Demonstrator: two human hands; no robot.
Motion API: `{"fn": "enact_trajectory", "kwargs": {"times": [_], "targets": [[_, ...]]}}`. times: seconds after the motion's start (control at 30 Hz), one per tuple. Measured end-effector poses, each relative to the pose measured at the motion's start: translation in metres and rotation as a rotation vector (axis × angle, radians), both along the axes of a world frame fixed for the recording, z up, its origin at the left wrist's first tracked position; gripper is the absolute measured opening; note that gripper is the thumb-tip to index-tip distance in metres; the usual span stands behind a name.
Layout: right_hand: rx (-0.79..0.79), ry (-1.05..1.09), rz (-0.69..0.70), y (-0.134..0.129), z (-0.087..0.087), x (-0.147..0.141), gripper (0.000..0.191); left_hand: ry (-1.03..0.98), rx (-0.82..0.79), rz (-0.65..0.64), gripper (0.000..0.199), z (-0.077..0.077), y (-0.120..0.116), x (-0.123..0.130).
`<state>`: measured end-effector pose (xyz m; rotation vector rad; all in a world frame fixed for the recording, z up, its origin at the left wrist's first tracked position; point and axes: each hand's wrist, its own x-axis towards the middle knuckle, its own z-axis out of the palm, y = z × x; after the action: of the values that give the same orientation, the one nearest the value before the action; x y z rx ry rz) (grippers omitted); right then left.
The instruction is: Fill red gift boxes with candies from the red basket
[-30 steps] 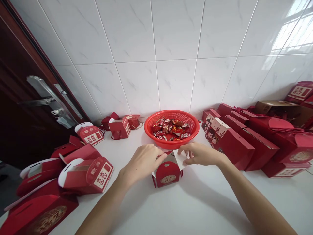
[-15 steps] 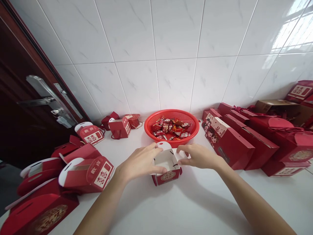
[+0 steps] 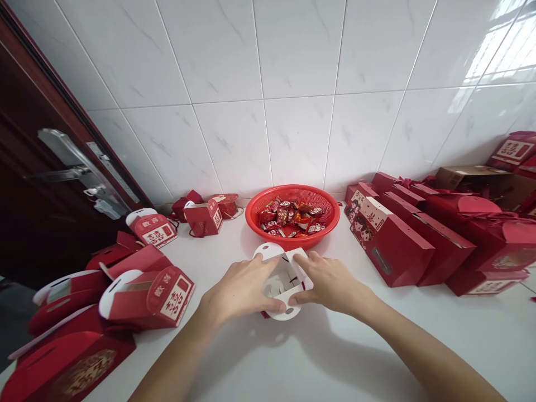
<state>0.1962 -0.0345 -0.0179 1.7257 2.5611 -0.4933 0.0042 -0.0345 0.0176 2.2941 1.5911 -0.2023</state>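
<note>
Before the red basket (image 3: 302,242), an open box (image 3: 283,280)

Just on the basket's near side, the left hand (image 3: 243,286) and right hand (image 3: 327,280) grip the box's opposite sides, thumbs on its near flap. Wrapped candies (image 3: 288,216) lie in the basket.

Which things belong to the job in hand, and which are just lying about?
In the job:
open box, held by left hand and right hand
probably red basket, wrapped packets

Apparently lying about:
red boxes at left
red boxes at right
brown carton
</note>
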Motion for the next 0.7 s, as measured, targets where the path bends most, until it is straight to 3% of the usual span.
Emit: {"fn": "enact_trajectory", "kwargs": {"times": [0.3, 0.47, 0.7], "targets": [[0.058, 0.010, -0.040, 0.009, -0.002, 0.011, 0.057, -0.080, -0.005, 0.061, 0.053, -0.017, 0.006, 0.007], [0.047, 0.042, -0.009, 0.006, 0.009, 0.022, 0.051, -0.141, 0.013, -0.004, 0.037, -0.010, 0.000, 0.008], [0.141, 0.329, -0.018, 0.016, 0.020, 0.046, 0.031, -0.233, 0.102, -0.071, 0.045, -0.004, 0.003, -0.003]]}}
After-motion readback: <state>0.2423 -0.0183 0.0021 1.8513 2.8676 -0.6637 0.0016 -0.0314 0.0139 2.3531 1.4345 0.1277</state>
